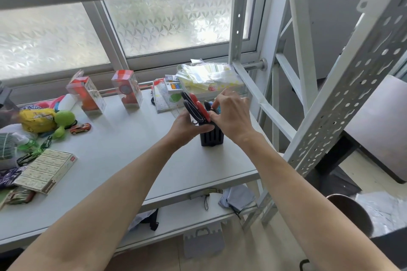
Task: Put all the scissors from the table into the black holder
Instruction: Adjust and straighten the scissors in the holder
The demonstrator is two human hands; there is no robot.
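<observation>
Gripping black holder [211, 136], left hand [187, 126], right hand [231, 114] on scissors [196, 106]

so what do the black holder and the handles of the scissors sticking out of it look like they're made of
The black holder looks like moulded plastic, matte: its wall has even vertical slots and shows no shine. The red and black scissors standing in it have handle loops that look like smooth plastic, red with dark edging and a slight sheen. Their blades are hidden inside the holder, so those can't be judged.
</observation>
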